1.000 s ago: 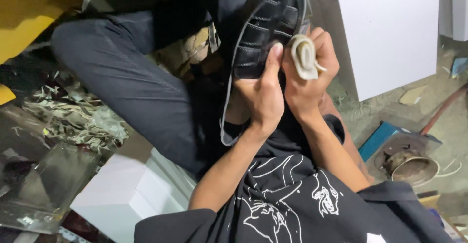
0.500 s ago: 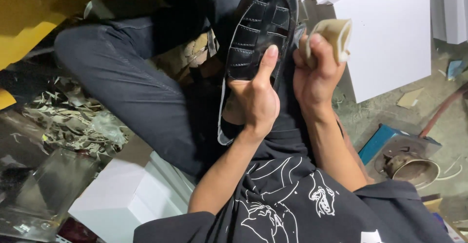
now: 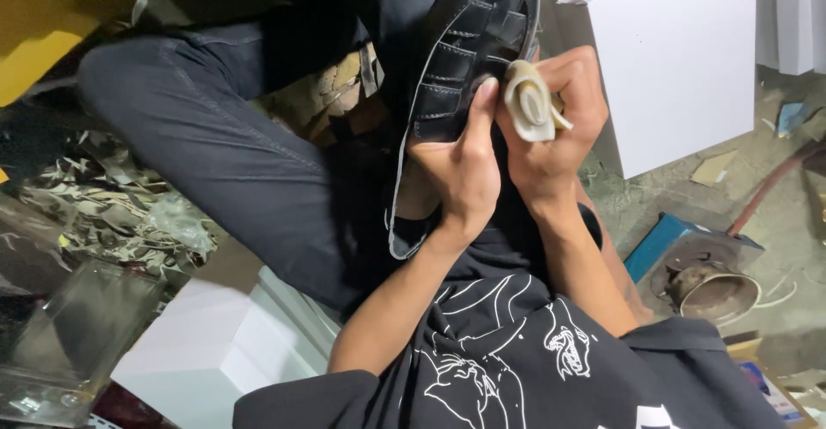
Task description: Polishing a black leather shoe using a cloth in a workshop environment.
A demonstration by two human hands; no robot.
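A black leather shoe [image 3: 469,37] with a woven, strapped upper rests against my raised leg in dark trousers [image 3: 224,162]. My left hand [image 3: 460,175] grips the shoe from below, thumb pressed up along its side. My right hand [image 3: 564,132] is closed around a rolled cream-coloured cloth [image 3: 532,102] and holds it against the shoe's right edge. The far side of the shoe is hidden behind both hands.
A white box [image 3: 680,59] stands at the upper right on the gritty floor. A blue tin and a round metal can [image 3: 710,291] lie at the right. White boxes [image 3: 215,343], clear plastic sheets [image 3: 69,334] and shredded scraps [image 3: 112,205] sit at the left.
My right hand with the cloth lifted up and away from the shoe, then came back down against its right edge. My left hand kept its grip on the shoe.
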